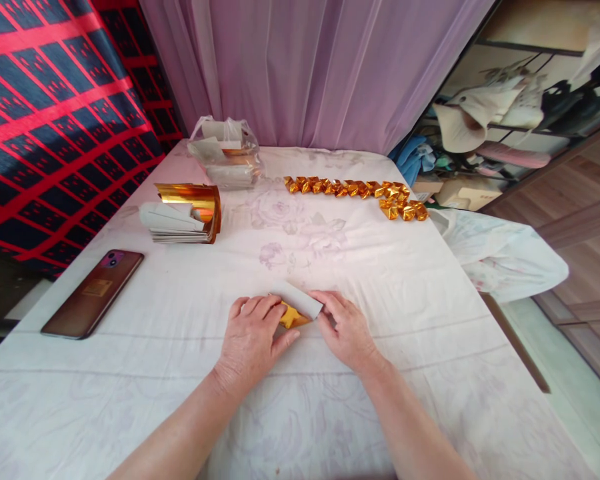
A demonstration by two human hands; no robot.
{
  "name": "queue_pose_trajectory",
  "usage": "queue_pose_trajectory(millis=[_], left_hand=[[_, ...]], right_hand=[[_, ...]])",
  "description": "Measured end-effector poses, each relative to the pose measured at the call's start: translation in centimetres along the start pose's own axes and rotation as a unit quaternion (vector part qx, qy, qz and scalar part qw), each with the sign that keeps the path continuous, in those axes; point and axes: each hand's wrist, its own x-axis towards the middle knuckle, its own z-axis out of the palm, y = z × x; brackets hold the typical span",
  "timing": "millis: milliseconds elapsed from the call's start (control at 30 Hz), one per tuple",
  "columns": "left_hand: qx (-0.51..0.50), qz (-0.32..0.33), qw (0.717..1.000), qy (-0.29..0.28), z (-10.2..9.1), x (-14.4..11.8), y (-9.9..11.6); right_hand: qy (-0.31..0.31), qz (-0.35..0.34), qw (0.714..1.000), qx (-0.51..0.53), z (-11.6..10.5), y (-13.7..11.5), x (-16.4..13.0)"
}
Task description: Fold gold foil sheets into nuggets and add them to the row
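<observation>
A sheet of gold foil paper (301, 301) with a pale grey back lies curled on the table between my two hands. Its gold side shows in the fold nearest me. My left hand (253, 330) presses on the sheet's left end, fingers bent over it and thumb along the near side. At the right end my right hand (344, 327) pinches the grey corner between thumb and fingers. Folded gold paper ingots (347, 188) stand in a row at the back right, with several more in a short second row in front.
A curved stack of gold paper sheets (180, 230) stands at the left, before a clear plastic bag (225, 157) of more sheets. A phone (94, 293) lies near the left edge. The floral tablecloth (380, 413) covers the table; shelves (510, 120) stand beyond its right edge.
</observation>
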Motion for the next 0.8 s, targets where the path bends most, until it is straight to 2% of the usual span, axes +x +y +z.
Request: queue_pose_trajectory(millis=[233, 467, 800], left_hand=[[0.016, -0.029, 0.999, 0.0, 0.3, 0.5, 0.3], [-0.004, -0.02, 0.999, 0.026, 0.5, 0.5, 0.2], [-0.047, -0.007, 0.999, 0.011, 0.8, 0.1, -0.8]], right_hand=[[0.005, -0.085, 0.996, -0.024, 0.1, 0.2, 0.0], [0.007, -0.097, 0.992, -0.077, 0.0, 0.0, 0.0], [-0.014, -0.123, 0.988, -0.088, 0.4, -2.4, -0.1]])
